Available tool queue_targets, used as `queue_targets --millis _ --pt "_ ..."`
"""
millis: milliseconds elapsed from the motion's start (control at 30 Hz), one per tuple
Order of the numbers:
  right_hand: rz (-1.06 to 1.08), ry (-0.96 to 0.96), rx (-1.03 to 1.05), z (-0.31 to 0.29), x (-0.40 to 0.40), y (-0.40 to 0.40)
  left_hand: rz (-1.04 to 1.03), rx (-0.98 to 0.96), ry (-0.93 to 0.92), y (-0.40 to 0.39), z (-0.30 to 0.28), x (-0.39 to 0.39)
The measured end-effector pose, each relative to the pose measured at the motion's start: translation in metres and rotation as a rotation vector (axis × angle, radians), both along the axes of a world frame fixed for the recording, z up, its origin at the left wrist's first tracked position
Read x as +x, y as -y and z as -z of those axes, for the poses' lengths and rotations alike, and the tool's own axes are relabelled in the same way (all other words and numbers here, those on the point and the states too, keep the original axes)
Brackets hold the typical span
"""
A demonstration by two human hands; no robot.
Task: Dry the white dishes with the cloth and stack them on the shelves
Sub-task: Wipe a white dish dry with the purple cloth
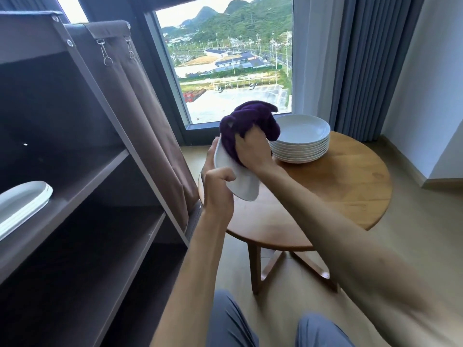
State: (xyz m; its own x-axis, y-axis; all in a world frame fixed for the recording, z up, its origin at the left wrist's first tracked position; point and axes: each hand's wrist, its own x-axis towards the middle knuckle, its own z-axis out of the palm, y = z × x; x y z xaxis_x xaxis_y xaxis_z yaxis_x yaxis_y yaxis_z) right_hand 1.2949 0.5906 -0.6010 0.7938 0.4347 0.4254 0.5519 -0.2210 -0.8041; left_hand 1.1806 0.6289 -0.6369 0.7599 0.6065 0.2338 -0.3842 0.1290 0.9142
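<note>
the left hand [217, 189] grips a plain white dish [235, 176] by its edge, holding it tilted on its side. the right hand [250, 151] clutches a dark purple cloth [248, 126], pressing it against the dish's face. just beyond the right hand, a stack of white dishes [302, 139] sits on a round wooden table [338, 191]. left of the left hand, more white dishes [22, 204] lie on the shelves [105, 171].

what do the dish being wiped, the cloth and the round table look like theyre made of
Dish, held by the left hand: probably glazed ceramic, smooth plain white with a soft sheen.
Cloth, gripped by the right hand: dark purple, fuzzy and bunched, likely terry or microfibre.
Table: wood, warm brown with faint grain and a satin finish.
</note>
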Motion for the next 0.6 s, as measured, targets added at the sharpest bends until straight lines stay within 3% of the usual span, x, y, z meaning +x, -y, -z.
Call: queue_targets --millis 100,200,400,533,600 --pt "0.079 -0.123 -0.09 0.001 0.018 0.004 0.004 -0.061 0.063 0.008 0.005 -0.005" --pt "0.106 -0.231 -0.047 0.012 0.025 0.011 -0.03 -0.16 0.066 0.015 0.006 -0.002" --pt "0.083 -0.573 0.156 0.032 0.026 0.03 -0.138 -0.251 0.131 0.033 0.011 0.005" --pt "-0.07 -0.781 0.344 0.041 0.007 0.034 -0.204 -0.335 0.195 0.034 0.004 0.018" --pt "-0.143 -0.914 0.439 0.046 0.002 0.035 -0.207 -0.253 0.15 0.021 -0.001 0.024"
